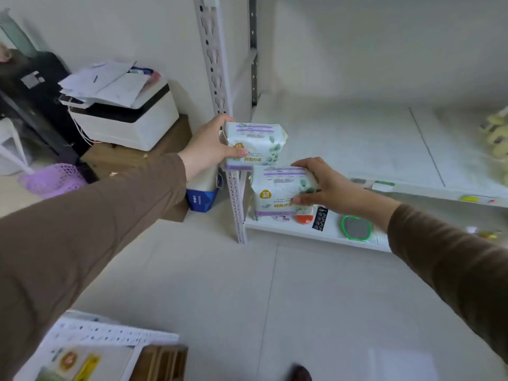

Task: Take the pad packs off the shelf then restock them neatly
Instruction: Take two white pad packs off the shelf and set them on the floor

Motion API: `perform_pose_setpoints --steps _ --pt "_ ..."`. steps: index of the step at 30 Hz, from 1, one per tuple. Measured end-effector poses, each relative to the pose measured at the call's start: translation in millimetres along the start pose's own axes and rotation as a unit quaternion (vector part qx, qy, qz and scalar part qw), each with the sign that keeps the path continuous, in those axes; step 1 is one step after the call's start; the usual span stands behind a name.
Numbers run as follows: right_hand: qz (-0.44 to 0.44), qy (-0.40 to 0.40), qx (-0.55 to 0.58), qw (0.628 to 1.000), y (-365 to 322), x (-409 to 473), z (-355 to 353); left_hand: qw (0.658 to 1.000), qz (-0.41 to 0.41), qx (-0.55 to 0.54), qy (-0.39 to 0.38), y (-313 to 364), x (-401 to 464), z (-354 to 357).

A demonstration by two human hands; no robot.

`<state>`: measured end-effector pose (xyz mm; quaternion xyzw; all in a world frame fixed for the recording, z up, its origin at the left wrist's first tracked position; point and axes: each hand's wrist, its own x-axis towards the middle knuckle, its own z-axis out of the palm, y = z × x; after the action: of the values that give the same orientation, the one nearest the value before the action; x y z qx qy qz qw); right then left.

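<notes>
My left hand grips a white pad pack with green leaves and purple trim, held at the front left corner of the white shelf. My right hand grips a second, matching pad pack lower and a little to the right, in front of the shelf's edge. Both packs stand upright with their printed faces toward me. The shelf board behind them is bare.
A perforated white shelf post stands between the two packs. A lower shelf holds small items, including a green-rimmed one. Yellow goods sit far right. A printer with papers and a purple basket lie left.
</notes>
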<state>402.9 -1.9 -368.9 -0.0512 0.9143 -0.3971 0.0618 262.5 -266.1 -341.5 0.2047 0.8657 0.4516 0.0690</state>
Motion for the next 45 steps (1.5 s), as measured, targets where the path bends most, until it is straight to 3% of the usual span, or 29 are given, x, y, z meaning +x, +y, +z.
perform_pose_setpoints --steps 5,15,28,33,45 --pt "0.04 -0.026 0.006 0.999 73 8 81 0.996 -0.067 -0.025 -0.051 -88 -7 61" --pt "0.115 -0.046 0.035 0.992 215 37 199 0.983 -0.162 0.033 -0.082 -249 5 182" --pt "0.191 -0.032 0.093 0.977 397 99 392 0.974 -0.181 0.054 -0.126 -486 33 339" --pt "0.175 -0.016 0.016 0.984 466 112 457 0.971 -0.181 0.066 -0.143 -571 38 397" --pt "0.182 -0.007 0.042 0.982 595 160 573 0.967 -0.192 0.087 -0.144 -709 72 495"
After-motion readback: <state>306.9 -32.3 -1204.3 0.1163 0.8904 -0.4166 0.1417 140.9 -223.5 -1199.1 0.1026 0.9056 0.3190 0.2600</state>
